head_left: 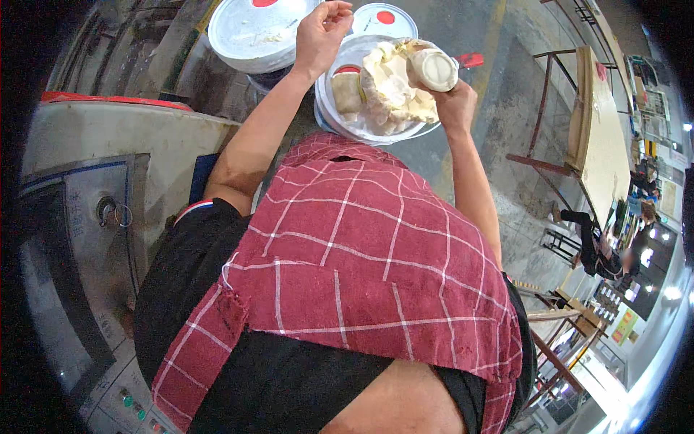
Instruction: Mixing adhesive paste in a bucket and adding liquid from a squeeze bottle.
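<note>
My right hand (pixel 457 108) grips a cream-coloured, smeared round jar (pixel 438 70), tilted so that one pale round end faces me. Just left of it lies a bowl-like container (pixel 392 81) thickly crusted with pale yellow paste; I cannot tell whether the jar touches it. Both are over a white bucket lid (pixel 361 134). My left hand (pixel 322 40) is raised above the lid's far left, its fingers loosely bent and slightly apart, with nothing visible in them. A small pale, smeared container (pixel 348 93) stands on the lid, left of the paste.
A larger white-lidded bucket (pixel 253 32) stands at the far left, and a smaller white lid (pixel 385 19) with a red spot lies behind. A red handle (pixel 470 60) sticks out beyond the jar. Wooden boards on a metal frame (pixel 600 137) stand to the right; a person (pixel 607 249) sits farther off.
</note>
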Available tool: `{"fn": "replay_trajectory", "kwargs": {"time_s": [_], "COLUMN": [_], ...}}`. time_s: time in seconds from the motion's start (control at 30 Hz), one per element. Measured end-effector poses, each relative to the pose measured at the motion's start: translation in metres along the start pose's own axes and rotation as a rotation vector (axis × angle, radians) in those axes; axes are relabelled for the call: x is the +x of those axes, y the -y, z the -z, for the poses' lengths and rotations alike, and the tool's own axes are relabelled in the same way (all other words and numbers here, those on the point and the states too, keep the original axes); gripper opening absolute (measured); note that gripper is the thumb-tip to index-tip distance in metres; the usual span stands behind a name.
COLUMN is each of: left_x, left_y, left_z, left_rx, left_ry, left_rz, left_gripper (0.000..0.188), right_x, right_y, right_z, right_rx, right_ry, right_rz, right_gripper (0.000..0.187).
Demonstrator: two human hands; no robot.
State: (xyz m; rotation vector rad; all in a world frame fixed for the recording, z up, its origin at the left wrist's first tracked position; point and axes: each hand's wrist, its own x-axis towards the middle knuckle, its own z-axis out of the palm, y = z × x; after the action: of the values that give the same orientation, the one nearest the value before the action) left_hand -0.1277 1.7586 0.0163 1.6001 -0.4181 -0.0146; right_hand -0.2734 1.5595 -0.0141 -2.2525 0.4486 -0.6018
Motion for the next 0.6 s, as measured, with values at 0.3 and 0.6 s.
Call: {"fn": "replay_trajectory", "kwargs": {"time_s": [0.3,0.6], "left_x": [-0.005,-0.006], "left_y": [-0.008,-0.018], "left_z": [0.003,0.007], "left_rx": [0.053,0.032], "left_ry": [0.009,-0.022], "left_rz": [0.025,0.042], "left_gripper": [0.014,0.016], "right_x": [0.003,-0.006], "right_y": [0.007,0.018], "right_z": [0.007,0.007], "right_rx": [-0.304,-0.354], "right_ry": [0.093,0.117], "right_rz": [0.032,-0.009], "right_gripper": [0.025,0.016]}}
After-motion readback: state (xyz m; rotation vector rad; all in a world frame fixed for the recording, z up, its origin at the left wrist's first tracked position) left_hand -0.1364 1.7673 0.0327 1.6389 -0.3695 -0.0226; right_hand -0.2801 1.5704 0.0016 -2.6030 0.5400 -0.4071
